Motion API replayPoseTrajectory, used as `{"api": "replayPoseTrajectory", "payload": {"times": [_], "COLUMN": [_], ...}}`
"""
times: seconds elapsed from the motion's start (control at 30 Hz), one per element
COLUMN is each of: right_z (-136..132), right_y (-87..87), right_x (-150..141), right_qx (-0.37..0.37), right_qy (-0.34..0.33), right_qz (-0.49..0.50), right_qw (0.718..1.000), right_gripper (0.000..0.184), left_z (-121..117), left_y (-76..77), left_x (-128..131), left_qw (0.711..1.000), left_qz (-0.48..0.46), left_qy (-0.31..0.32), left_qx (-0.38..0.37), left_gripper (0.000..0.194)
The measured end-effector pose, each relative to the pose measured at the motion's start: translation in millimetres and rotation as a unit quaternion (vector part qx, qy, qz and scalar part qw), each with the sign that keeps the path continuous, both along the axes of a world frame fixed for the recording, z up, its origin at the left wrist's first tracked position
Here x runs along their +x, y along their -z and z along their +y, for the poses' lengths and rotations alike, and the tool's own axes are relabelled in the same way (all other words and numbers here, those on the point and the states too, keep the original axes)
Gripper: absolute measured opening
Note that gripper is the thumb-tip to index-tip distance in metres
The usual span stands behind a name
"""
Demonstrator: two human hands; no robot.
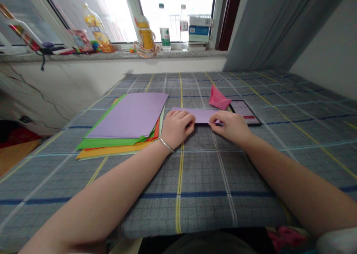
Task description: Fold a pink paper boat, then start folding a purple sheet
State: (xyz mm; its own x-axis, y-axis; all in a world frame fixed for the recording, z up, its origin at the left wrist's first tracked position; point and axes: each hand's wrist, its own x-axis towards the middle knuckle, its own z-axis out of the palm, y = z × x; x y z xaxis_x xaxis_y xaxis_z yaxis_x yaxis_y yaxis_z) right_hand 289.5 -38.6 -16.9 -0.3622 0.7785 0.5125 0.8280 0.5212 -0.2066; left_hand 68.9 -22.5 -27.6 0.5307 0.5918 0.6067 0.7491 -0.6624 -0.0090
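Observation:
A folded strip of purple paper (202, 115) lies flat on the checked cloth in front of me. My left hand (179, 124), with a silver bangle at the wrist, has its fingers curled on the strip's left end. On the near edge towards the right, my right hand (229, 126) pinches the same paper between thumb and fingers. Both hands cover the ends of the strip. Just beyond my right hand stands a pink folded paper boat (218, 98). A phone or tablet (243, 109) with its screen lit lies beside it, partly behind my right hand.
Left of my hands lies a stack of coloured sheets, a purple sheet (129, 114) on top, with green and orange below. The grey checked cloth (200, 176) covers the surface. Bottles, a yellow cup (146, 36) and boxes (199, 30) line the windowsill. A grey curtain (267, 27) hangs right.

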Motion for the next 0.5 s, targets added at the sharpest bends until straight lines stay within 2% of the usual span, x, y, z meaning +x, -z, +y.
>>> {"api": "replayPoseTrajectory", "payload": {"times": [0.5], "right_z": [6], "right_y": [-5.2], "right_x": [19], "right_qx": [-0.012], "right_qy": [0.031], "right_qz": [0.043], "right_qw": [0.999], "right_gripper": [0.008], "left_z": [7], "left_y": [1.4], "left_x": [-5], "left_qw": [0.995], "left_qz": [-0.077], "left_qy": [-0.047], "left_qx": [-0.041], "left_gripper": [0.006]}}
